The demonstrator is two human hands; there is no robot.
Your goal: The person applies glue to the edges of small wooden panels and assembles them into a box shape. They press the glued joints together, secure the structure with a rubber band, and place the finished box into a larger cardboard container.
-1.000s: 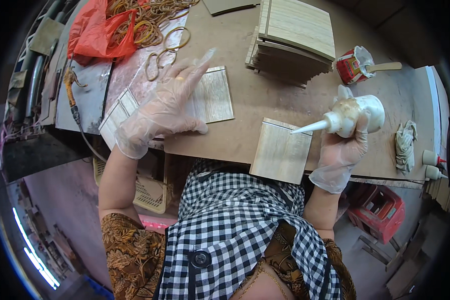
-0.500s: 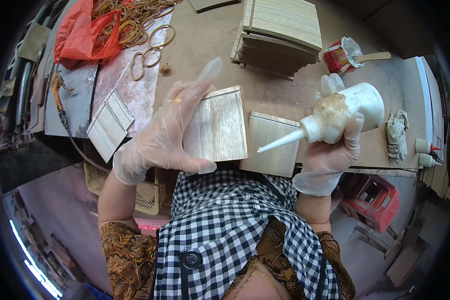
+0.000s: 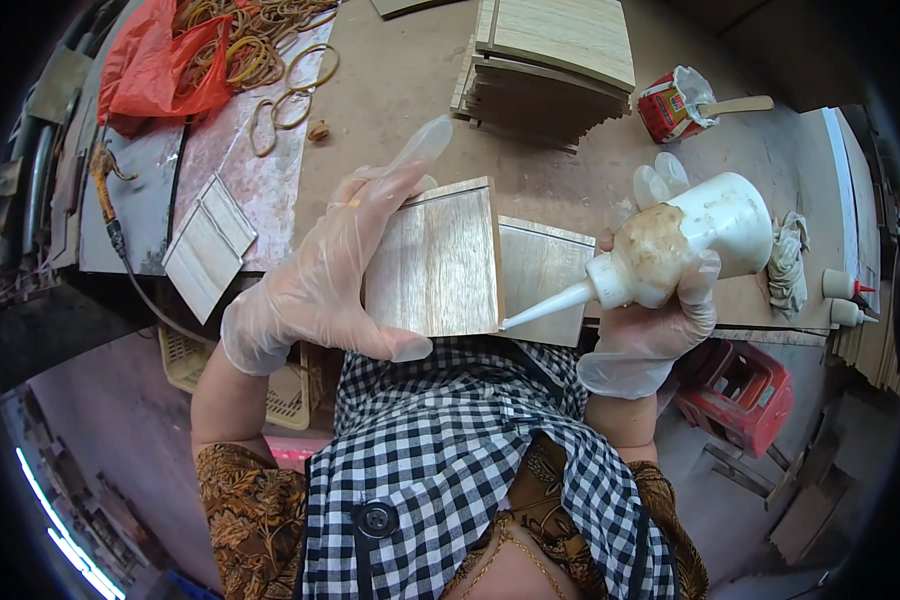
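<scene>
In a clear plastic glove, my left hand (image 3: 330,265) grips a small wooden panel (image 3: 435,265) by its left side, thumb at the lower edge. The panel has a groove near its top edge. My right hand (image 3: 660,310), gloved too, is wrapped round a white squeeze bottle (image 3: 695,235) with brown stains. The bottle lies tilted, and its long nozzle touches or nearly touches the panel's lower right corner. Behind them a second wooden panel (image 3: 548,265) lies at the table's near edge, partly hidden by the held panel and the nozzle.
A stack of wooden panels (image 3: 560,45) stands at the back. Right of it is a torn red container (image 3: 670,108) with a wooden stick. Rubber bands (image 3: 260,60), a red plastic bag (image 3: 150,75) and a grooved panel (image 3: 210,245) lie left. A crumpled cloth (image 3: 788,265) rests at right.
The bottle's nozzle has come down and left to the held panel's lower right corner. The panel has turned slightly, showing more of its right edge. Both hands keep their hold.
</scene>
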